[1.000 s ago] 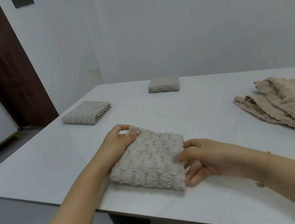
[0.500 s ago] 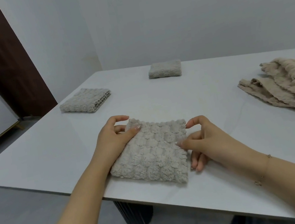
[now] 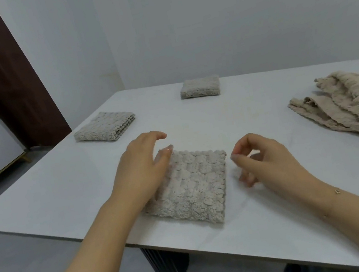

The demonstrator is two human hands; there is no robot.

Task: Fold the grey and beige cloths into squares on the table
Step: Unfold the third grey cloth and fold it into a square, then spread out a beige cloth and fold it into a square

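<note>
White table [image 3: 252, 108] fills the view; beige cloths [image 3: 355, 102] lie heaped at three o'clock. The folded grey cloth [image 3: 194, 186] sits near the front edge, two folded squares [image 3: 105, 129] [image 3: 200, 87] at eleven and twelve. Left hand [image 3: 141, 169] rests on it, fingers relaxed; right hand [image 3: 266, 159] hovers beside, loosely curled, holding nothing.

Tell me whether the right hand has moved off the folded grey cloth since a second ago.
Yes. The right hand has drawn away to the right of the folded grey cloth, whose right edge it touched before; it now hovers loosely curled beside it.
</note>
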